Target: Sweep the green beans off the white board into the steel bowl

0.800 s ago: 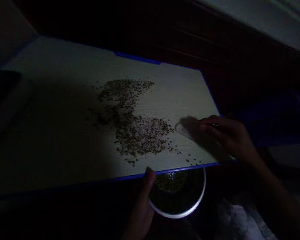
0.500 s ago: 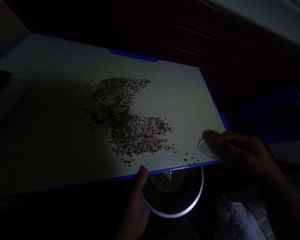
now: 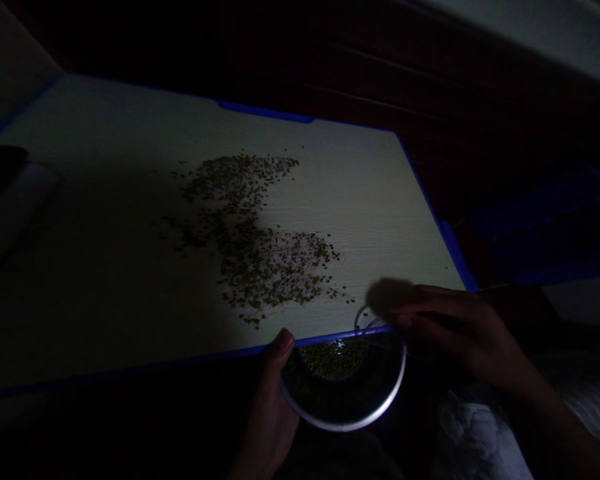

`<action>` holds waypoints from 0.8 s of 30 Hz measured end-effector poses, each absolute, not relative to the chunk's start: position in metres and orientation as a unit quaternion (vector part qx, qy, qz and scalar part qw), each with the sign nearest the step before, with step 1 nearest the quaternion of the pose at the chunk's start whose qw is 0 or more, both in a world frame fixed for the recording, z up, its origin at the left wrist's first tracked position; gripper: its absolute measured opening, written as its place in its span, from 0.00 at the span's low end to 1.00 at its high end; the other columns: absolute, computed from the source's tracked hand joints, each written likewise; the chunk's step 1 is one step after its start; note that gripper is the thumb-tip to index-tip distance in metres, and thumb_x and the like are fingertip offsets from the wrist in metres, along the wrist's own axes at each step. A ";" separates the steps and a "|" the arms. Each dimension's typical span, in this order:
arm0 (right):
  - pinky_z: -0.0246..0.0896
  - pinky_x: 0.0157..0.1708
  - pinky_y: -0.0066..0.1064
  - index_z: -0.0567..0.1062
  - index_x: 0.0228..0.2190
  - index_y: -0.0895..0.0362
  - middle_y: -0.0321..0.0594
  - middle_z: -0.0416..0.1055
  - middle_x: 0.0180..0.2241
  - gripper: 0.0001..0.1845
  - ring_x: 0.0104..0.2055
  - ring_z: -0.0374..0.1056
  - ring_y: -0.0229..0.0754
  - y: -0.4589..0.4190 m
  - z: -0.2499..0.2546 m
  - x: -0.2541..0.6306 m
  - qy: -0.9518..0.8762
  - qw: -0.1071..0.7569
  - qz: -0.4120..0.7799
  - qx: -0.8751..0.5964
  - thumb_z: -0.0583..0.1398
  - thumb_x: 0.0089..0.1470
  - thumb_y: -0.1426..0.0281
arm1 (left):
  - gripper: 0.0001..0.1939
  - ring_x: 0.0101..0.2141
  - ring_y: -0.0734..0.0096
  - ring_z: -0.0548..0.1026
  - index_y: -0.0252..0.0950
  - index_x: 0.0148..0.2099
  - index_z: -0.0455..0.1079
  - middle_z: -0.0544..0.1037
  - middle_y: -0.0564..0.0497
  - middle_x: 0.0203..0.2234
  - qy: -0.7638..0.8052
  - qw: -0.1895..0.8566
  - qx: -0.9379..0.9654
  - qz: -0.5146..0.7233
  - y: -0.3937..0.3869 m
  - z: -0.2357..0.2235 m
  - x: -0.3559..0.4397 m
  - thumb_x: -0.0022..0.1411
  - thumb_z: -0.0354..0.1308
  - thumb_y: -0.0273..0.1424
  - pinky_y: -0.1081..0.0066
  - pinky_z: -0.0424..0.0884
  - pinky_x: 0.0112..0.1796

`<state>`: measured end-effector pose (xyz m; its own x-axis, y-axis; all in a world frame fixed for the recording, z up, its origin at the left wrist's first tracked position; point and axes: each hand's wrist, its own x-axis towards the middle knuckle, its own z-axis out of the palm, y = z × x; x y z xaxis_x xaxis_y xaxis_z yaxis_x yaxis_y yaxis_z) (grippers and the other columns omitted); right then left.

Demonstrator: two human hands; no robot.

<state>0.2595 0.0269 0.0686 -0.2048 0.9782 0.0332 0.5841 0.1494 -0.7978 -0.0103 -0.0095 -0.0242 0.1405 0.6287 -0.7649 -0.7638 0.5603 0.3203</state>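
Note:
A heap of small green beans (image 3: pixel 260 247) lies spread over a pale board with a blue edge (image 3: pixel 370 180). My left hand (image 3: pixel 270 407) grips the rim of a round metal bowl (image 3: pixel 375 410) held just under the board's near edge; more beans sit inside the bowl. My right hand (image 3: pixel 460 333) is closed on a small clear scraper-like piece (image 3: pixel 367 321), whose tip rests at the board's near edge right above the bowl.
The scene is very dark, lit only around the beans. A dark flat object (image 3: pixel 0 173) lies at the board's left end. White cloth (image 3: pixel 475 433) shows at the lower right. A pale wall strip (image 3: pixel 555 33) runs along the top right.
My right hand drew the clear piece from the right part of the board down and left to the near edge over the bowl. The few loose beans near that edge are gone.

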 end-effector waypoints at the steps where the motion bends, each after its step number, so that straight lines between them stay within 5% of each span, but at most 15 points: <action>1: 0.83 0.41 0.29 0.93 0.41 0.43 0.37 0.90 0.41 0.06 0.41 0.87 0.42 0.027 0.069 0.262 -0.690 0.298 0.331 -0.570 0.72 0.69 0.60 | 0.22 0.70 0.30 0.79 0.41 0.44 0.89 0.95 0.43 0.47 0.468 0.748 -0.077 0.464 -0.009 -0.023 -0.010 0.51 0.85 0.46 0.45 0.77 0.69; 10: 0.76 0.33 0.32 0.92 0.37 0.47 0.40 0.88 0.37 0.09 0.36 0.83 0.45 0.034 0.068 0.278 -0.643 0.304 0.300 -0.635 0.72 0.66 0.58 | 0.33 0.73 0.38 0.77 0.39 0.67 0.82 0.92 0.43 0.58 0.485 0.725 -0.090 0.480 -0.006 -0.022 -0.008 0.61 0.79 0.41 0.48 0.74 0.72; 19: 0.75 0.34 0.34 0.92 0.38 0.45 0.40 0.88 0.38 0.08 0.37 0.83 0.45 0.044 0.065 0.275 -0.642 0.316 0.298 -0.633 0.71 0.67 0.58 | 0.38 0.74 0.30 0.75 0.36 0.63 0.85 0.92 0.39 0.57 0.468 0.745 -0.065 0.472 -0.009 -0.022 -0.011 0.52 0.85 0.43 0.44 0.75 0.71; 24: 0.78 0.34 0.32 0.92 0.39 0.46 0.38 0.88 0.36 0.07 0.36 0.83 0.42 0.044 0.068 0.259 -0.672 0.304 0.320 -0.595 0.71 0.68 0.61 | 0.30 0.72 0.32 0.77 0.38 0.59 0.87 0.94 0.42 0.52 0.465 0.747 -0.075 0.468 -0.007 -0.020 -0.010 0.56 0.82 0.43 0.44 0.76 0.70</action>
